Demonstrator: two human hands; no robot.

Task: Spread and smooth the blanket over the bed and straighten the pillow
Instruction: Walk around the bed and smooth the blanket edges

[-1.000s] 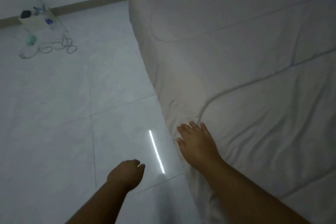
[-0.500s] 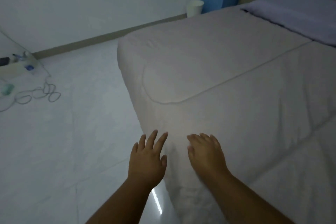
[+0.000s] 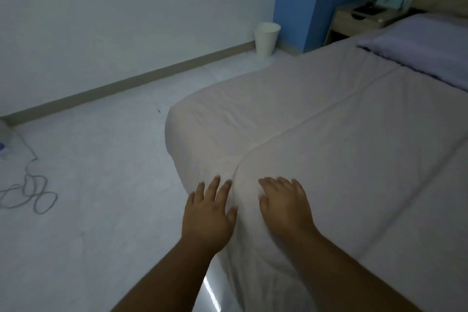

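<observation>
A pale quilted blanket (image 3: 316,134) covers the bed and hangs over its near-left edge. My left hand (image 3: 209,213) lies flat, fingers spread, on the blanket's draped edge. My right hand (image 3: 285,204) rests palm down on the blanket just to the right, fingers apart, holding nothing. A lavender pillow (image 3: 425,50) lies at the far right end of the bed, partly cut off by the frame.
White tiled floor (image 3: 101,172) stretches to the left of the bed. A coiled cable (image 3: 33,195) lies on it at far left. A white bin (image 3: 266,38) stands by the blue wall. A wooden nightstand (image 3: 354,20) with small items sits beyond the bed.
My left hand rose from a loose fist over the floor and opened flat onto the blanket's edge. The view lifted toward the head of the bed. My right hand stayed on the blanket.
</observation>
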